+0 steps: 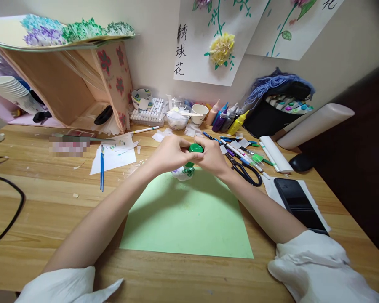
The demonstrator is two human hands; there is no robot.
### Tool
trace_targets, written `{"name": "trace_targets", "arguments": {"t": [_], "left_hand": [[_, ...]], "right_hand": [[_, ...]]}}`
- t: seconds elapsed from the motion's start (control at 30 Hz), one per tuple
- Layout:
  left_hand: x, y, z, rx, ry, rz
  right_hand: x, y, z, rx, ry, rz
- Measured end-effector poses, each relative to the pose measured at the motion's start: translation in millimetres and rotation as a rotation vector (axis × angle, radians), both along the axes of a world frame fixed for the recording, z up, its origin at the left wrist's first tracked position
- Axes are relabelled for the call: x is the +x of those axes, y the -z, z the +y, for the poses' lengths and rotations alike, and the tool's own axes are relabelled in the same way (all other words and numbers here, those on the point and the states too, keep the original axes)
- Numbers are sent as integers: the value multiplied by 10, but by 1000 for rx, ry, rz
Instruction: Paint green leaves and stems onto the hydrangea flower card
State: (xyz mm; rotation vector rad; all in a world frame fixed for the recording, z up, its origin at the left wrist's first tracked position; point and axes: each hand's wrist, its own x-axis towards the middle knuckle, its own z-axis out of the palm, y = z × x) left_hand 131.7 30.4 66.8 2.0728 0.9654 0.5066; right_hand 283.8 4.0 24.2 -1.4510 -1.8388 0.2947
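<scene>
My left hand and my right hand meet over the far edge of a light green sheet of paper. Between them is a green paint bottle, its round glossy end facing up, with the fingers of both hands closed around it. Most of the bottle's body is hidden by my hands. Directly beneath sits a small white palette with purple and green paint in it. Whether the bottle touches the palette, I cannot tell.
Squeeze bottles of paint and a paper cup line the wall. Scissors and several pens lie to the right, near a phone. Two blue brushes rest on paper at left, before a cardboard box.
</scene>
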Motion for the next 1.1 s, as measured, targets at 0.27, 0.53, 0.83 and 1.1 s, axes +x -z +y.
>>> {"name": "trace_targets", "arguments": {"t": [0.27, 0.53, 0.83, 1.1], "left_hand": [[1, 11, -2, 10, 2, 4], [-1, 15, 6, 7, -5, 1], [0, 22, 12, 0, -16, 18], [-1, 27, 17, -4, -18, 18]], "right_hand": [[6, 21, 9, -9, -6, 14], [11, 32, 14, -3, -9, 20], [7, 28, 21, 2, -14, 29], [10, 33, 26, 6, -12, 30]]}}
